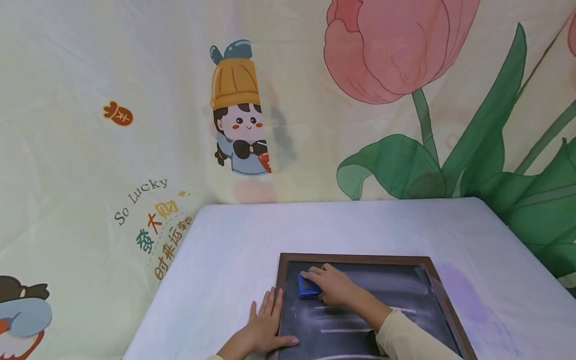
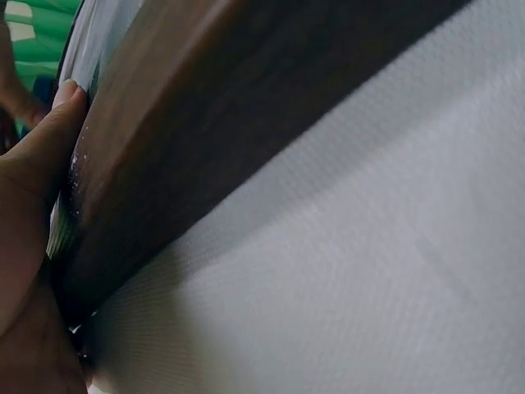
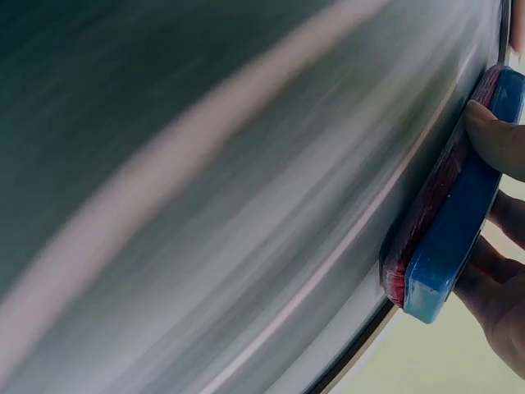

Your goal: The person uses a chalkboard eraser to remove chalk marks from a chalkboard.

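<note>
Gripping, my right hand [image 1: 334, 287]: one blue, red-padded block eraser [image 1: 307, 288], fingers curled on its sides, pad against the upper left of a dark, brown-framed, chalk-streaked blackboard [image 1: 391, 282]. My left hand [image 1: 264, 327]: fingers straight along the board's left edge, thumb across it. Support: white-covered table [image 1: 225, 260].

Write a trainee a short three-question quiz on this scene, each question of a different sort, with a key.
1. Short answer: What does the right hand grip over the chalkboard?

2. True or false: The chalkboard is wiped completely clean.

3. Multiple choice: Where does the left hand rest?
A) On the wall
B) On the right sleeve
C) At the chalkboard's edge

Key:
1. A blue eraser.
2. False; white marks show on it.
3. C.
</note>
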Action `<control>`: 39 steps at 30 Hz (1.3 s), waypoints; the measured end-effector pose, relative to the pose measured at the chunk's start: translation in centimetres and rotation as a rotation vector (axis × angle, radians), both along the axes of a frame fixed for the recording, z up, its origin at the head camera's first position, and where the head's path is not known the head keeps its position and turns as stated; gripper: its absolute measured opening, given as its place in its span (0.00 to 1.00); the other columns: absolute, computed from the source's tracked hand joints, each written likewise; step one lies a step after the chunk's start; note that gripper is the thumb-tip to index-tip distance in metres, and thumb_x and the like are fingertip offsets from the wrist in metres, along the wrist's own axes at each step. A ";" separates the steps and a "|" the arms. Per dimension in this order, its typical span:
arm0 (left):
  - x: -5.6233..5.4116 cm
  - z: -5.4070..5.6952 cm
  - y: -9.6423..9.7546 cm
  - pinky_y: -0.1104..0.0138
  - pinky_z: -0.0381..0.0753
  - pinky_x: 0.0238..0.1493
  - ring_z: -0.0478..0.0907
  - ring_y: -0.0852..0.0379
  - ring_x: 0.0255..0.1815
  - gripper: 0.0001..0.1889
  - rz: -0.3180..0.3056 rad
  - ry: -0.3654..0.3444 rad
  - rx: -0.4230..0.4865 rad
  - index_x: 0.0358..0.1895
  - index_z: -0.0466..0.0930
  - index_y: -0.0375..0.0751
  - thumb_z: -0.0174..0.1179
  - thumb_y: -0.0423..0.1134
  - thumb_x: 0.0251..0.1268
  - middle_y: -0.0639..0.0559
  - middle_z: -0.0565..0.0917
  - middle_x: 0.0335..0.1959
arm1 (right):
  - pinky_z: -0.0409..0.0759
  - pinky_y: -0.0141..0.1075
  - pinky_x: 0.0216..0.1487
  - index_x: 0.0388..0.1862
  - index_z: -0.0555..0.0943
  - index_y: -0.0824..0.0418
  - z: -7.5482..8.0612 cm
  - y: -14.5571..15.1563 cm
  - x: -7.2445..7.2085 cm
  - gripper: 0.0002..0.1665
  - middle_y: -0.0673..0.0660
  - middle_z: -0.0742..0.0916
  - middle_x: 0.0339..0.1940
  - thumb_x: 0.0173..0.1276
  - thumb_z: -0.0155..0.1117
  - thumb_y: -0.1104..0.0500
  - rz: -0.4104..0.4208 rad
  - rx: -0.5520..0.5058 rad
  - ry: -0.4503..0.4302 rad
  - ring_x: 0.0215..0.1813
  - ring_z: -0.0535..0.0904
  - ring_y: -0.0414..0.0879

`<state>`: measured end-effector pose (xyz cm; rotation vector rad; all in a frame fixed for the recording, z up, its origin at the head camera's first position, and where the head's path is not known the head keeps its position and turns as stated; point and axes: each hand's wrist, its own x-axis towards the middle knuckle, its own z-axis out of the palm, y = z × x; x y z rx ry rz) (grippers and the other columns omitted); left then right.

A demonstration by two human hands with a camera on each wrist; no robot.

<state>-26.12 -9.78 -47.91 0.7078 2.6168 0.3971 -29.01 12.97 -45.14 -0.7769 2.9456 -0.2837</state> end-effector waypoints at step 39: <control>-0.5 -0.4 0.2 0.32 0.36 0.60 0.36 0.35 0.72 0.62 -0.015 0.029 0.044 0.71 0.33 0.32 0.52 0.73 0.46 0.28 0.39 0.71 | 0.72 0.55 0.50 0.63 0.69 0.64 1.0 19.1 3.8 0.40 0.69 0.76 0.57 0.49 0.71 0.60 -0.189 -0.127 -0.110 0.57 0.70 0.68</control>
